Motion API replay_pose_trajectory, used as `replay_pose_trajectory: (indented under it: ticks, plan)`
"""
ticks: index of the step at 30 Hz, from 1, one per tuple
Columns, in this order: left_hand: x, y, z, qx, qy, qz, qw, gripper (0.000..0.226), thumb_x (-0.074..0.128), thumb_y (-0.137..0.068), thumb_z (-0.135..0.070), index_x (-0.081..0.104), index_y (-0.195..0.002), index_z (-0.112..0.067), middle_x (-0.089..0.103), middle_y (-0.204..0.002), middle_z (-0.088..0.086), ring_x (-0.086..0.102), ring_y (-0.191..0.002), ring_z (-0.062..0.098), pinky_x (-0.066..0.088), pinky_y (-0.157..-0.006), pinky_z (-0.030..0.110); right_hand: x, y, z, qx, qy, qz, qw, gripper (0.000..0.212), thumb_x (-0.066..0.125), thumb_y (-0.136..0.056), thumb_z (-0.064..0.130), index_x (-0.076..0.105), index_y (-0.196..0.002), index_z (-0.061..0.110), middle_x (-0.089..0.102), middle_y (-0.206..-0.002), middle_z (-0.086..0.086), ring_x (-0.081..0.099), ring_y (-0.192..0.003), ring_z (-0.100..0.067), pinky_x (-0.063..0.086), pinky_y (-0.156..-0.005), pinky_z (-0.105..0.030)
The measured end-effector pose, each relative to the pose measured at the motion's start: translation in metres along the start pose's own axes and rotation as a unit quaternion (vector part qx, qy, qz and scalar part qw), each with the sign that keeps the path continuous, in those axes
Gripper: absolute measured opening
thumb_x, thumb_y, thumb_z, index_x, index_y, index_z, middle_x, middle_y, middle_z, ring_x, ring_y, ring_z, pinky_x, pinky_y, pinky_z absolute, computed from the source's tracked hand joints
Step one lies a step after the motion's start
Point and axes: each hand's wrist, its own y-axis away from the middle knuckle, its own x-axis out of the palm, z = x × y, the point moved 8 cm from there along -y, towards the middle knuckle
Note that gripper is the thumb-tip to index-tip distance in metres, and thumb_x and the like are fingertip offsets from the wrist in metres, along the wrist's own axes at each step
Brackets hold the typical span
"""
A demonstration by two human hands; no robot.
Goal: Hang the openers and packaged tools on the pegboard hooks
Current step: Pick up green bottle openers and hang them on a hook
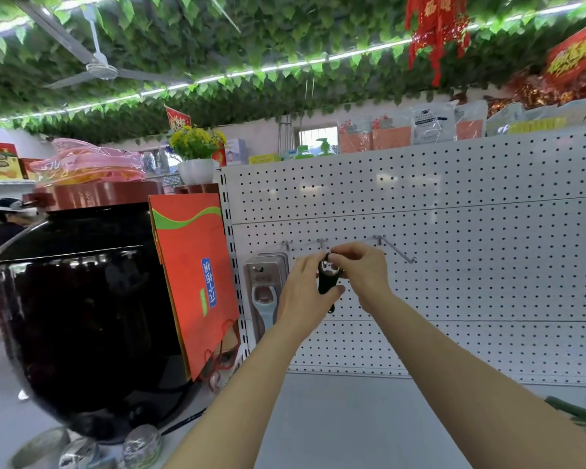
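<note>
A black bottle opener (328,278) with a metal head is held up against the white pegboard (454,265). My left hand (303,292) grips its lower body, and my right hand (361,269) pinches its top end by the middle hook (322,244). A packaged tool (264,296) in a clear blister pack hangs from the left hook (286,246). A longer hook (396,249) to the right is bare. The opener's hanging loop is hidden by my fingers.
A large black jar (82,316) with a red-brown lid stands at the left, with a red gift bag (197,279) leaning beside the pegboard's edge. The grey shelf (335,418) lies below. Green items (582,418) lie at the right on the shelf.
</note>
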Motion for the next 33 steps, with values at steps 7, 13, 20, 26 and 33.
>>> replay_pose_trajectory:
  ticks: [7,13,20,26,33]
  plan:
    - [0.009,-0.012,0.003,-0.003,-0.031,0.029,0.999,0.069,0.07,-0.09,-0.037,0.036,-0.15,-0.029,0.042,-0.146,-0.011,0.048,-0.129,0.013,0.049,-0.099,0.037,0.001,-0.005,-0.003,-0.037,0.077,-0.003,0.996,0.023,0.067,-0.087,0.011,0.069,-0.109,0.016,0.071,-0.101,0.002,0.066,-0.096,-0.011,0.054,-0.093,-0.034]
    - [0.014,0.009,0.015,-0.006,-0.034,0.008,0.999,0.076,0.067,-0.092,-0.041,0.027,-0.154,-0.026,0.038,-0.154,-0.005,0.034,-0.141,0.017,0.029,-0.103,0.025,-0.013,0.025,-0.011,-0.106,0.241,0.005,0.965,0.047,0.058,-0.094,0.03,0.048,-0.139,0.019,0.054,-0.138,0.003,0.051,-0.123,-0.012,0.043,-0.105,-0.035]
    - [0.044,0.069,0.026,-0.079,-0.142,0.01,0.987,0.065,0.059,-0.095,-0.047,0.043,-0.145,-0.01,0.047,-0.145,0.012,0.043,-0.132,0.033,0.036,-0.106,0.044,-0.079,0.075,-0.027,-0.159,0.449,0.017,0.879,0.052,0.055,-0.096,0.033,0.044,-0.143,0.014,0.051,-0.143,-0.003,0.048,-0.128,-0.023,0.036,-0.105,-0.035]
    - [0.105,0.103,-0.015,-0.067,-0.147,0.088,0.983,0.057,0.057,-0.097,-0.044,0.048,-0.141,-0.01,0.05,-0.142,0.012,0.044,-0.13,0.032,0.035,-0.108,0.044,-0.195,0.1,-0.037,-0.13,0.527,0.014,0.84,0.049,0.056,-0.096,0.028,0.047,-0.14,0.011,0.055,-0.138,-0.007,0.051,-0.124,-0.028,0.035,-0.104,-0.038]
    - [0.239,0.13,-0.108,-0.021,-0.119,0.229,0.966,0.054,0.056,-0.098,-0.044,0.046,-0.143,-0.017,0.043,-0.146,0.004,0.043,-0.132,0.026,0.041,-0.103,0.04,-0.382,0.137,-0.06,-0.037,0.6,-0.012,0.799,0.05,0.056,-0.095,0.03,0.046,-0.141,0.014,0.055,-0.137,-0.01,0.054,-0.119,-0.032,0.043,-0.097,-0.04]
